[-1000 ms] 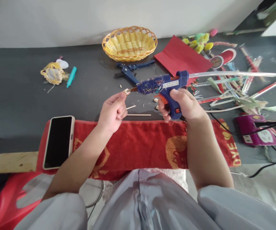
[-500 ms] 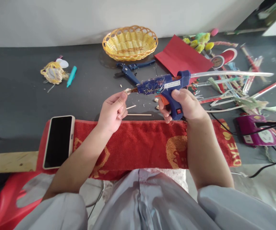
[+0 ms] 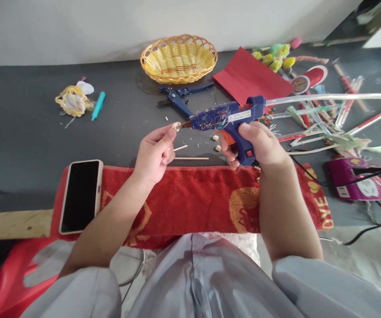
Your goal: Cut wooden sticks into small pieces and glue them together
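Note:
My right hand (image 3: 259,143) is wrapped round the handle of a blue hot glue gun (image 3: 215,116) with an orange trigger. A long clear glue stick (image 3: 326,98) sticks out of its back end. Between thumb and fingertips, my left hand (image 3: 155,152) pinches a small pale wooden piece (image 3: 176,126). The gun's nozzle (image 3: 185,125) is at this piece; whether they touch is hard to tell. Under the hands lie thin wooden sticks (image 3: 192,158) and several small cut wood bits (image 3: 215,138).
A red towel (image 3: 190,198) covers the table's front edge, with a phone (image 3: 80,196) on it. Behind are a yellow basket (image 3: 179,59), a blue cutter (image 3: 179,101) and red paper (image 3: 251,73). A purple power socket (image 3: 356,179), cords and craft scraps crowd the right; a teal marker (image 3: 98,106) lies left.
The glue gun has shifted very slightly to the right, its nozzle still at the wooden piece. The left hand has hardly moved.

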Demonstrator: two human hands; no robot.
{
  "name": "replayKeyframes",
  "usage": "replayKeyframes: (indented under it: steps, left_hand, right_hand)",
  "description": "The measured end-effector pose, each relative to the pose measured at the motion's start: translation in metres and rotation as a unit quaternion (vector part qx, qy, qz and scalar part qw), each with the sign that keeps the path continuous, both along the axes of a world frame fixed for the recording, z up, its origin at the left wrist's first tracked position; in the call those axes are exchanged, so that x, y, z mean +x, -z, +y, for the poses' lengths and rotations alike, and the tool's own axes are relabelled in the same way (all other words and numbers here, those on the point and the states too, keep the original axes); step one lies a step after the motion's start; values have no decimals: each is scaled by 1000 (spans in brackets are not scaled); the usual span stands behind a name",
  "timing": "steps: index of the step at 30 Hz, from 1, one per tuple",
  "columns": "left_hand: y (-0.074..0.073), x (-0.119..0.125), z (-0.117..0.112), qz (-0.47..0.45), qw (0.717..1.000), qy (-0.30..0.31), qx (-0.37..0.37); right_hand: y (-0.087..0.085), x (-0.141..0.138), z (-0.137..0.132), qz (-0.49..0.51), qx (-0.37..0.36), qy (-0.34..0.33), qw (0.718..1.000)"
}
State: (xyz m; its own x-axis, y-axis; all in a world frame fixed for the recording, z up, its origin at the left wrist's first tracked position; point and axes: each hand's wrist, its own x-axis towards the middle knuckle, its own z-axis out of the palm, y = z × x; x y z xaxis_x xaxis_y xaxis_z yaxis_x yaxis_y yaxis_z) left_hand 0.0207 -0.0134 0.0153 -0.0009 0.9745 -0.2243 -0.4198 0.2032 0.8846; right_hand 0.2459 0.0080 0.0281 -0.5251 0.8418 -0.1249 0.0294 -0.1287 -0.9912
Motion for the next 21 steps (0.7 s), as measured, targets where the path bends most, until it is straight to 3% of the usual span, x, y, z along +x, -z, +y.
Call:
replayKeyframes:
  steps: [16,21]
  left_hand:
    - [-1,1,0,9,1000,-8,5]
    - [-1,0,1,22,1000,-21,3]
  right_hand:
    - [-3,3,0,1,23,23,999]
    - [2,10,6,-45,99,113,988]
